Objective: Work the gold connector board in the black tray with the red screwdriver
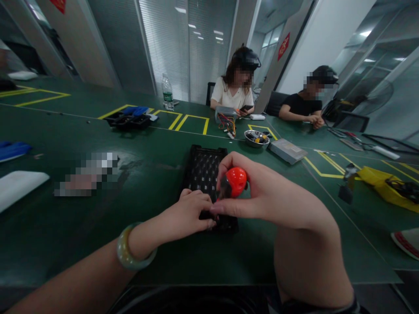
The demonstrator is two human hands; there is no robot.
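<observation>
A black perforated panel (204, 168) lies on the green table in front of me, its long side running away from me. My left hand (190, 213) is closed on its near left part, thumb and fingers pressed together there. In my right hand (262, 185) is a screwdriver with a rounded red and black handle (237, 181), gripped from above over the panel's near right side. Its tip is hidden behind my fingers, so I cannot tell what it touches. The fingertips of both hands meet close together.
Beyond the panel are a metal bowl (257, 138) of small parts, a grey metal box (287, 151) and a power supply with coloured wires (225, 115). A black tray (127, 120) holds blue items. A plastic bottle (167, 92) stands farther back. Two people sit across the table.
</observation>
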